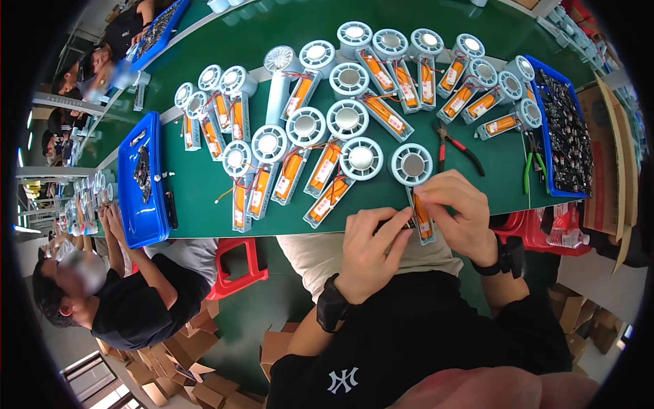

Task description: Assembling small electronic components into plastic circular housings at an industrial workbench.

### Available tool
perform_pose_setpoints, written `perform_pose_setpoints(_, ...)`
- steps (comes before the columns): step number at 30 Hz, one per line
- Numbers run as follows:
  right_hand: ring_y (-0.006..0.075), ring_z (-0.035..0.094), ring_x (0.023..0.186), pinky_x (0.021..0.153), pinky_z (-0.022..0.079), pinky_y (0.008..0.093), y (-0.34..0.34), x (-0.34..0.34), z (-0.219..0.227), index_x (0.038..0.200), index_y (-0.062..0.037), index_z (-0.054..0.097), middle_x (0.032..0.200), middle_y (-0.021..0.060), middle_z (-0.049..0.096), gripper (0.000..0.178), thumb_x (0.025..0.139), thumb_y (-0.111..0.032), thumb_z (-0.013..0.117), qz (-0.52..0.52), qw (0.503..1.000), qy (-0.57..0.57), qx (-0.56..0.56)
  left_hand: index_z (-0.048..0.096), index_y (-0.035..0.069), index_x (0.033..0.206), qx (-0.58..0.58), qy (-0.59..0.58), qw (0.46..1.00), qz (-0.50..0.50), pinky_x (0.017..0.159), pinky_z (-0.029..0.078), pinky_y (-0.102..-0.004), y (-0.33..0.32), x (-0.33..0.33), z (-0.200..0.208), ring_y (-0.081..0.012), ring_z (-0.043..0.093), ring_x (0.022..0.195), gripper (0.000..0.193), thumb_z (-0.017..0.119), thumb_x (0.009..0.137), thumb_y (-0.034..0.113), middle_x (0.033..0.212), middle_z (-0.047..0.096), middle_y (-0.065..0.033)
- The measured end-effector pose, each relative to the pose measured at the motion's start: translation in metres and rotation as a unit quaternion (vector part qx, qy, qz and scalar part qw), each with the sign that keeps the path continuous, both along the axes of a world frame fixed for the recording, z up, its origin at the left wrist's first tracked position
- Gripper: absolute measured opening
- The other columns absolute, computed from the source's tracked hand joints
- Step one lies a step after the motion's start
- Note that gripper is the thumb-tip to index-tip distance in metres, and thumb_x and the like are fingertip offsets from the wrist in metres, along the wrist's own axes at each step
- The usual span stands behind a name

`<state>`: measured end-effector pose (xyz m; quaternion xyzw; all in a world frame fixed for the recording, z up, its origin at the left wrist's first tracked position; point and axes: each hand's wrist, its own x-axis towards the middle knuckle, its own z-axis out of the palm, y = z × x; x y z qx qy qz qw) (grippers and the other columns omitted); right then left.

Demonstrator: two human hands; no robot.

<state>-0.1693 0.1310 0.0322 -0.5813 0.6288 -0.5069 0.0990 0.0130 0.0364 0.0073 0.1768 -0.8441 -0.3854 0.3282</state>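
In the head view, I see the person's work at the near edge of a green table (259, 230). The handheld fan (412, 165) lies between the two hands, with its handle open and an orange battery (424, 221) showing inside. Its round, light-blue head points away from the person, and the handle comes toward the lap. The long axis runs almost straight from far to near, with the lower end leaning slightly to the right; this end reaches about to the table edge.

The right hand (455, 206) is on the right side of the handle, thumb and forefinger brought close together at its upper part, just below the head. I cannot tell if they pinch the handle or only a wire. The left hand (375, 249) is at the left side, its fingertips bent in near the middle of the handle; whether they press on something is hidden from me.

Beyond the fan's head, to the right, rest red-and-black pliers (444, 146). Many similar fans (304, 127) stand in a spread to the left and farther away, and a blue tray (584, 163) with dark small parts is at the right.
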Motion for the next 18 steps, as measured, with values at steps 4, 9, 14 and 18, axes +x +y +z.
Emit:
perform_pose_setpoints(4, 0.0285, 0.071, 0.092, 0.079, 0.057, 0.0358, 0.002, 0.011, -0.002, 0.100, -0.0011, 0.072, 0.103, 0.0126, 0.075, 0.023, 0.082, 0.012, 0.073, -0.025, 0.999, -0.042, 0.003, 0.073, 0.006, 0.122, -0.002, -0.010, 1.000, 0.001, 0.080, 0.043, -0.0364, 0.004, 0.002, 0.004, -0.0246, 0.062, 0.091, 0.042, 0.081, 0.081, 0.002, 0.104, 0.068, -0.0068)
perform_pose_setpoints(9, 0.0274, 0.071, 0.091, 0.079, 0.057, 0.0341, 0.007, 0.009, -0.007, 0.099, -0.0002, 0.072, 0.101, 0.0129, 0.074, 0.021, 0.081, 0.012, 0.075, -0.021, 0.999, -0.040, -0.017, 0.072, 0.007, 0.124, -0.006, -0.020, 1.000, -0.006, 0.085, 0.043, -0.0377, 0.010, 0.002, 0.001, -0.0255, 0.062, 0.096, 0.041, 0.078, 0.084, 0.004, 0.107, 0.067, -0.0076)
perform_pose_setpoints(14, 0.0230, 0.070, 0.089, 0.077, 0.055, 0.0317, 0.005, 0.011, -0.018, 0.099, 0.0006, 0.074, 0.098, 0.0113, 0.075, 0.019, 0.082, 0.010, 0.076, -0.047, 0.997, -0.056, -0.003, 0.071, 0.007, 0.126, -0.026, -0.025, 0.999, 0.019, 0.091, 0.043, -0.0398, 0.008, 0.000, -0.004, -0.0275, 0.061, 0.101, 0.039, 0.075, 0.088, 0.006, 0.110, 0.066, -0.0086)
perform_pose_setpoints(18, 0.0149, 0.067, 0.085, 0.075, 0.054, 0.0282, 0.006, 0.011, -0.012, 0.103, -0.0004, 0.076, 0.098, 0.0074, 0.077, 0.018, 0.086, 0.004, 0.077, -0.082, 0.989, -0.121, 0.037, 0.070, 0.006, 0.127, -0.009, -0.020, 1.000, 0.015, 0.091, 0.043, -0.0395, 0.004, -0.003, -0.004, -0.0275, 0.061, 0.101, 0.039, 0.074, 0.088, 0.006, 0.111, 0.066, -0.0090)
